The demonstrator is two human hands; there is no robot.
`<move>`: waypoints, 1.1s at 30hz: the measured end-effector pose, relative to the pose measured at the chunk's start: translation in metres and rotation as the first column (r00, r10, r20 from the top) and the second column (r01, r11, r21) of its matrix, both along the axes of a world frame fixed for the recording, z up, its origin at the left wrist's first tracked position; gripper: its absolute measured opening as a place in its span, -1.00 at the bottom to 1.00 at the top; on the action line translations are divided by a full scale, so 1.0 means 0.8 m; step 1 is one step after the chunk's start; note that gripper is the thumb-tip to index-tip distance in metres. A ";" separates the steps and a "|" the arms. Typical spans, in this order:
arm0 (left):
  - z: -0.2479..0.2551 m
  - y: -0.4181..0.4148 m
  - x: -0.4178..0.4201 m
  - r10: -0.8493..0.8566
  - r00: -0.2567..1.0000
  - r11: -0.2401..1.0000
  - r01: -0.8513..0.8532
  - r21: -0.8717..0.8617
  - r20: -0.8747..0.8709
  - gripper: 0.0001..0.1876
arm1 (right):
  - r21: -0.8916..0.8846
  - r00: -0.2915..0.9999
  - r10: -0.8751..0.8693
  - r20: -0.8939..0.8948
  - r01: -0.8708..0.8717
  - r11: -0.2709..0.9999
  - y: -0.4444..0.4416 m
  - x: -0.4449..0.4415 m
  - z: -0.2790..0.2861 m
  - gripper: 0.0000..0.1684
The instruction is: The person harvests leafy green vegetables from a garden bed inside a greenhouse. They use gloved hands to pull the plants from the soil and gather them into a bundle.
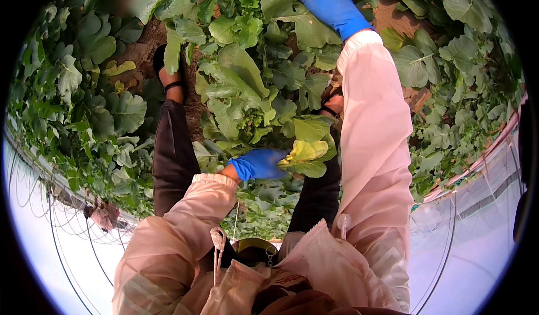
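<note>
My left hand (261,164), in a blue glove, is closed around several picked leaves (309,151), some green and one yellow. The bunch sticks out to the right of my fist, in front of my shin. Stretched far forward, my right hand (332,8) wears a blue glove too and reaches into the row of broad-leaved green plants (242,75). Leaves cover its fingertips, so whether they grip anything is hidden. Between my feet, the plants in this row have lobed leaves and overlap densely.
My left foot (170,83) and right foot (332,103), in dark sandals, straddle the row on brown soil (145,41). More leafy plants (99,104) crowd both sides. Yellow leaves (120,67) lie at the left. Thin hoops (52,214) and plastic sheeting (497,172) border the field.
</note>
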State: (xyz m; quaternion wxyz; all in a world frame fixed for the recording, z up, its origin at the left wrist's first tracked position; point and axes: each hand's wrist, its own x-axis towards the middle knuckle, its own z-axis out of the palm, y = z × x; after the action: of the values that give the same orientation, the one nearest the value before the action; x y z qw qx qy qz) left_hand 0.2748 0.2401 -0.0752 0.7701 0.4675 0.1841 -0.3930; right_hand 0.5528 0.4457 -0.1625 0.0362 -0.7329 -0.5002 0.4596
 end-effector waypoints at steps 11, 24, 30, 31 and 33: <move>0.009 0.015 0.007 0.045 0.998 0.998 -0.042 0.056 -0.050 -0.40 | -0.225 0.979 -0.171 0.108 0.192 0.955 0.006 -0.024 -0.060 -0.22; 0.007 0.016 0.006 0.047 0.998 0.996 -0.042 0.083 -0.051 -0.40 | 0.130 0.998 0.043 -0.048 -0.036 0.991 0.011 0.030 -0.088 -0.30; 0.011 0.027 0.012 0.034 0.999 0.996 -0.031 0.083 -0.037 -0.43 | 0.164 0.990 0.135 -0.039 -0.127 0.978 -0.001 0.024 -0.080 -0.33; 0.013 0.032 0.014 0.020 0.999 0.997 -0.017 0.077 -0.040 -0.43 | 0.171 0.989 0.143 -0.039 -0.134 0.976 -0.002 0.023 -0.080 -0.34; 0.015 0.037 0.017 0.014 0.999 0.997 -0.011 0.075 -0.044 -0.43 | 0.185 0.986 0.160 -0.037 -0.150 0.971 -0.001 0.022 -0.077 -0.35</move>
State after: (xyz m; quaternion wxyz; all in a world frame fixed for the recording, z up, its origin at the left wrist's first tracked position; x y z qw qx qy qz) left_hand 0.2881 0.2697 -0.0629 0.7502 0.4859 0.2188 -0.3914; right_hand 0.5705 0.4453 -0.2241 0.0798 -0.6731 -0.5948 0.4322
